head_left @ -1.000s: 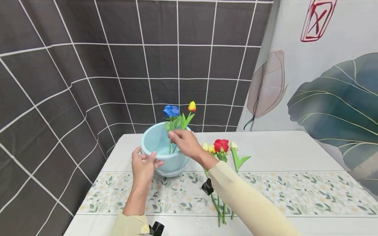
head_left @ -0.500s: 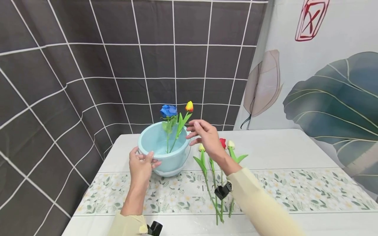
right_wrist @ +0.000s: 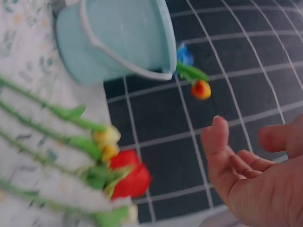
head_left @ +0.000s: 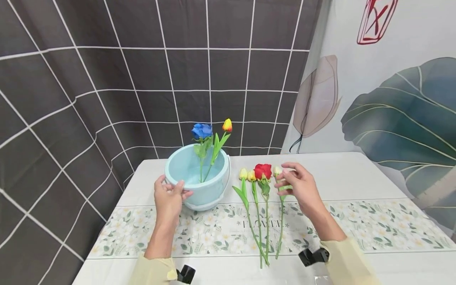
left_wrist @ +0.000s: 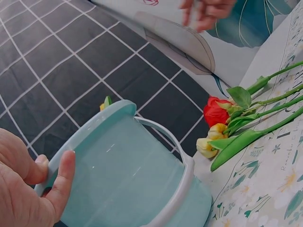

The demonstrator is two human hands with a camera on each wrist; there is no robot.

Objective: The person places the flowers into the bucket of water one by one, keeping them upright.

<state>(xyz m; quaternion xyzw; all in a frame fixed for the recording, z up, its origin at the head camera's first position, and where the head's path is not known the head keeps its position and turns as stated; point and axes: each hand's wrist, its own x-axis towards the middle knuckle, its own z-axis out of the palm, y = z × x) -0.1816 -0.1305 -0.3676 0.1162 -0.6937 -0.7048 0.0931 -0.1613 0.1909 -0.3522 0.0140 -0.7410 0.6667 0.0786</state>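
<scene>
Near the tabletop's back-left corner, left hand (head_left: 169, 197) grips a bucket (head_left: 210, 190); right hand (head_left: 300, 184), fingers loosely open, touches a white tulip (head_left: 278, 171).

Both arms wear long cream-coloured sleeves of a soft, plain fabric. The left sleeve (head_left: 154, 270) ends at the wrist in a snug cuff, seen at about 7 o'clock in the head view; the right sleeve (head_left: 347, 263) ends the same way at about 5 o'clock. A small black device (head_left: 187, 274) with a clip-like shape sits at the left cuff, beside a pale yellowish tab. A similar black device (head_left: 313, 256) juts from the right cuff. The left hand (head_left: 168, 198) and the right hand (head_left: 298, 187) are bare, with no rings, watch or gloves, and the fingers (right_wrist: 218, 142) have short, unpainted nails.
</scene>
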